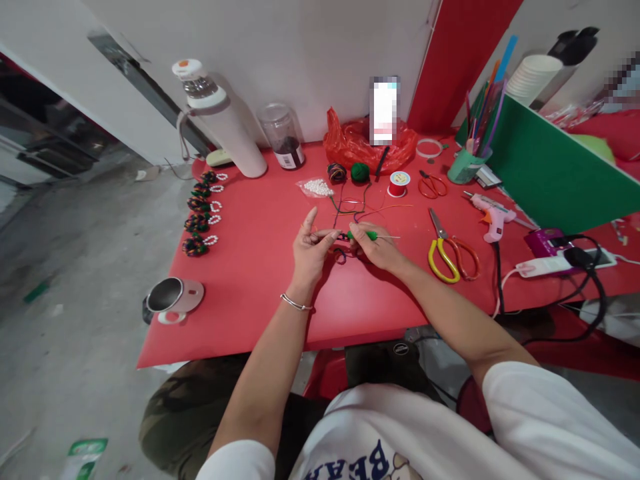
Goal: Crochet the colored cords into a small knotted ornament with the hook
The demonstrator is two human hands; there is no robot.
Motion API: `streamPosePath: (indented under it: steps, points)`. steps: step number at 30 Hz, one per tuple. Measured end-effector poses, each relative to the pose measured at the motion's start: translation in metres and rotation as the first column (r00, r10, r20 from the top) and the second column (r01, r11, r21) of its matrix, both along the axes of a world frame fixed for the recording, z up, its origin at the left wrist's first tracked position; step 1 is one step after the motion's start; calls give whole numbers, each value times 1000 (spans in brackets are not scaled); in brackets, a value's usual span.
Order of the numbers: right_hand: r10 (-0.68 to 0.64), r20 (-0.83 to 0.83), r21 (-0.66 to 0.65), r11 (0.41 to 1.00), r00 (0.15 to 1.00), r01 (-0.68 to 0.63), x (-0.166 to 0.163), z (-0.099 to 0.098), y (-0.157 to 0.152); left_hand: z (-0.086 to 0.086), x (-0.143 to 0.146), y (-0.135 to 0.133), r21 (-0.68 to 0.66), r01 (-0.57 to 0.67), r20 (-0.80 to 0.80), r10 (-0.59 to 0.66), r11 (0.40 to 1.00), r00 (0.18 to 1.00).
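Note:
My left hand (310, 250) hovers over the red table (250, 293), thumb and middle fingers pinching a small dark multicoloured yarn piece (342, 252), index finger raised. My right hand (376, 248) is closed on a green-handled crochet hook (371, 235) whose metal shaft points right. Coloured yarn strands (353, 203) run from the piece back to a green yarn ball (359, 172) and a multicoloured yarn ball (337, 173). A small bag of white pearl beads (317, 188) lies just behind my hands.
Several finished yarn-and-bead pieces (200, 213) line the table's left edge. A white bottle (220, 120), jar (283, 137), red bag (360, 143), thread spool (399, 183), yellow scissors (443, 257), red scissors (433, 185), pink glue gun (493, 215), power strip (543, 267) and a steel cup (167, 295) surround the work.

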State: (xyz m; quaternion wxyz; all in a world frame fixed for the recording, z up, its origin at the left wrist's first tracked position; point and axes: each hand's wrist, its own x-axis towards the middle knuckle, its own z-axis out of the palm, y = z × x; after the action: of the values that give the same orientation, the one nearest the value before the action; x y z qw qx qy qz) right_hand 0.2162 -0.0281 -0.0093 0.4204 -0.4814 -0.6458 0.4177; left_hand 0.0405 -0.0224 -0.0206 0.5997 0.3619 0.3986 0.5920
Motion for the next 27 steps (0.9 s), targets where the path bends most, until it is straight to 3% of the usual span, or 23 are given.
streamPosePath:
  steps: [6,20,27]
  points:
    - [-23,-105,-3,1000,994,23,1,-2,2,2,-1,0,-19,-33,28,34,999,999]
    - [-50,-94,84,995,994,58,4,3,2,5,-1,1,-51,0,71,3,999,997]
    - [-40,-106,95,994,994,50,4,7,0,-3,-1,4,-44,-60,-15,59,997,998]
